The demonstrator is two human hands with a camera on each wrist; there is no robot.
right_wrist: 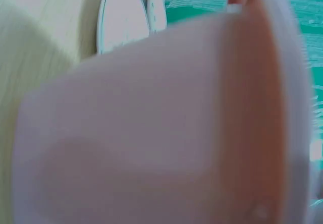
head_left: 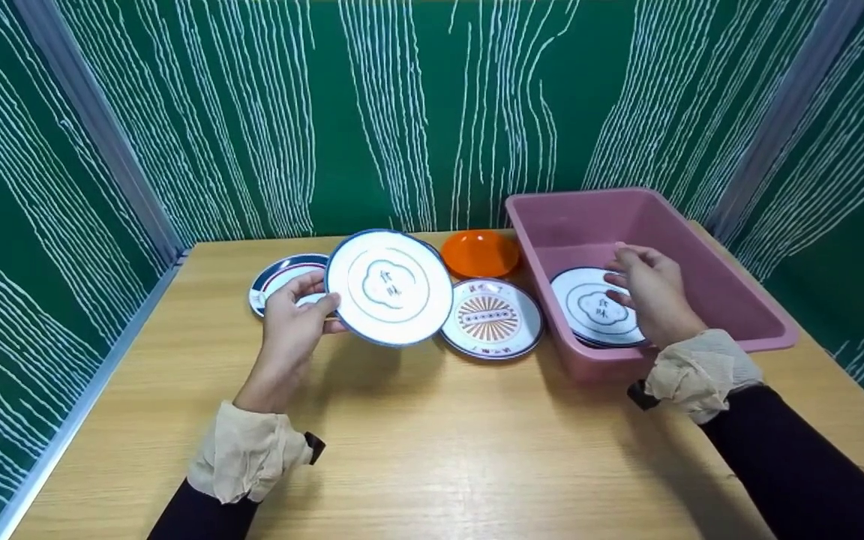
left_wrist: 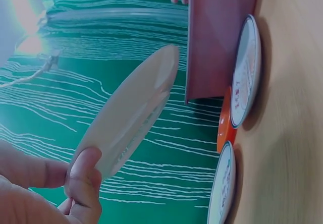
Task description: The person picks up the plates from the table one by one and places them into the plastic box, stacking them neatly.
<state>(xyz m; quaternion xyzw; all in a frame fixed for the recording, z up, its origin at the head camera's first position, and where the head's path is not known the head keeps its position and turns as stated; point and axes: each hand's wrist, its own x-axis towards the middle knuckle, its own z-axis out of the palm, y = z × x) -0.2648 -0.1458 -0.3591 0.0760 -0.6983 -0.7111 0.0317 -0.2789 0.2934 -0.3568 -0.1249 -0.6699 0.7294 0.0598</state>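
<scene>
My left grip [head_left: 293, 322], raised above the table [head_left: 462, 450], pinches a tilted white plate [head_left: 389, 300] by its left edge, 食味 at its centre. My right grip [head_left: 655, 289], loosely spread, hangs over the pink tub [head_left: 582, 365] at right, above another 食味 plate [head_left: 589, 304].

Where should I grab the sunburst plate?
I'd probably pinch the near rim of the sunburst plate, coming from the front: it lies face up, that edge facing bare table, while the orange dish is behind and the pink tub is on the right.
</scene>
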